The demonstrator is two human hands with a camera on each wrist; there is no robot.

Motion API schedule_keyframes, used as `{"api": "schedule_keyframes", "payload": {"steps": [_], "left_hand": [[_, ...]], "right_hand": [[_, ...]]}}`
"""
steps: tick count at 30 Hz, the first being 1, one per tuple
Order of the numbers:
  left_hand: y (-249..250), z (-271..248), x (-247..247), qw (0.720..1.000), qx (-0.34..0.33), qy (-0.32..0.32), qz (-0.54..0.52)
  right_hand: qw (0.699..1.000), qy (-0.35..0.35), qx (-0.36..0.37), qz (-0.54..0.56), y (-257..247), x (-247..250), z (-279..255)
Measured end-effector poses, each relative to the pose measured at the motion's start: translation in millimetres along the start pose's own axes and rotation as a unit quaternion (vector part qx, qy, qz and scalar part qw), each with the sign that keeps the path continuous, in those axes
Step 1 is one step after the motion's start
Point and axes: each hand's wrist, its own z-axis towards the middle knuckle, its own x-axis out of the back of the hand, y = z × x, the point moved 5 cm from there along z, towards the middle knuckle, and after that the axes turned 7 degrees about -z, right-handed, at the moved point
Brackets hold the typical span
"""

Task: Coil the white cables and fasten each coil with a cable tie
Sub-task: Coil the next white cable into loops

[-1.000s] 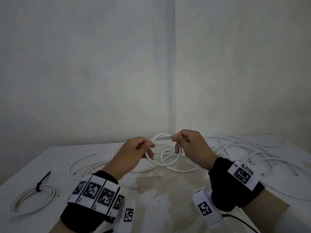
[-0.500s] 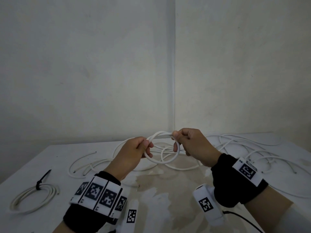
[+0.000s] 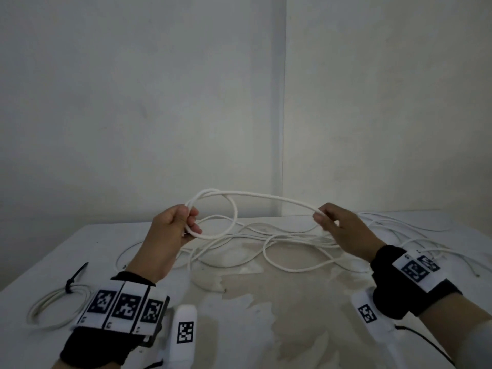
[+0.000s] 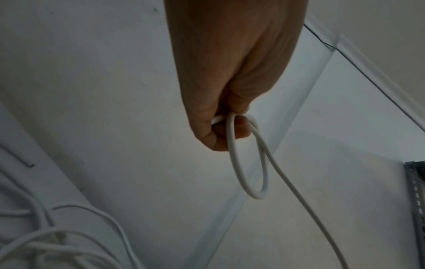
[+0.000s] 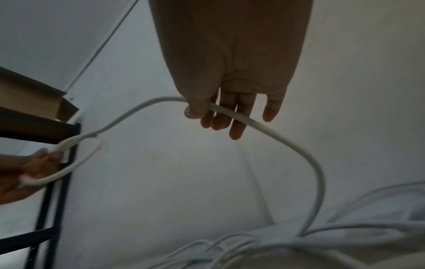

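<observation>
My left hand [image 3: 190,222] grips a small loop of white cable [image 3: 213,217] above the table, fingers curled round it [image 4: 230,127]. From the loop a strand of the same cable [image 3: 271,197] runs right to my right hand [image 3: 323,217], which pinches it between thumb and fingers [image 5: 207,111]. Past that hand the cable drops to a tangle of loose white cables [image 3: 292,246] on the table. A finished coil [image 3: 53,304] bound with a black cable tie [image 3: 72,282] lies at the left front.
The white table [image 3: 239,328] has a worn, peeling patch in the middle and stands in a corner of white walls. More loose cable [image 3: 426,235] spreads to the right edge. A dark metal shelf [image 5: 57,163] shows in the right wrist view.
My hands have moved apart: the right hand slid to the right along the cable, drawing out a long strand, while the left hand kept hold of the small loop.
</observation>
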Motion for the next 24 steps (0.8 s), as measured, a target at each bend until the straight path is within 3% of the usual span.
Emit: {"api": "schedule_keyframes", "payload": {"steps": [3, 7, 10, 12, 13, 15, 17, 21, 24], "left_hand": [[-0.7, 3.7, 8.5, 1.0, -0.007, 0.024, 0.002], [-2.9, 8.6, 9.3, 0.999, -0.025, 0.038, 0.018], [0.2, 12.6, 7.2, 0.997, -0.054, 0.049, 0.004], [1.7, 12.8, 1.9, 0.996, -0.069, 0.047, 0.011], [1.8, 12.3, -1.1, 0.996, -0.074, 0.044, 0.018], [1.2, 11.8, -6.2, 0.995, -0.083, 0.039, 0.034], [-1.1, 12.4, -10.0, 0.994, -0.093, 0.035, 0.054], [-6.6, 13.8, -21.6, 0.985, -0.127, 0.021, 0.116], [-12.5, 12.7, -30.0, 0.975, -0.144, 0.012, 0.166]], "right_hand": [[0.999, 0.045, -0.015, -0.01, 9.0, 20.6, 13.9], [0.983, 0.12, 0.07, -0.117, -15.6, 38.7, 32.0], [0.975, 0.032, 0.056, -0.213, -25.6, 20.9, 38.8], [0.946, -0.048, 0.038, -0.32, -27.8, -3.9, 28.2], [0.931, -0.051, 0.061, -0.356, -30.6, -15.6, 21.5], [0.93, -0.009, 0.134, -0.341, -40.0, -35.4, 12.2], [0.926, -0.022, 0.168, -0.337, -44.7, -53.5, 8.9], [0.884, -0.019, 0.258, -0.389, -68.3, -76.2, -4.6], [0.875, 0.006, 0.331, -0.354, -92.8, -89.7, -17.5]]}}
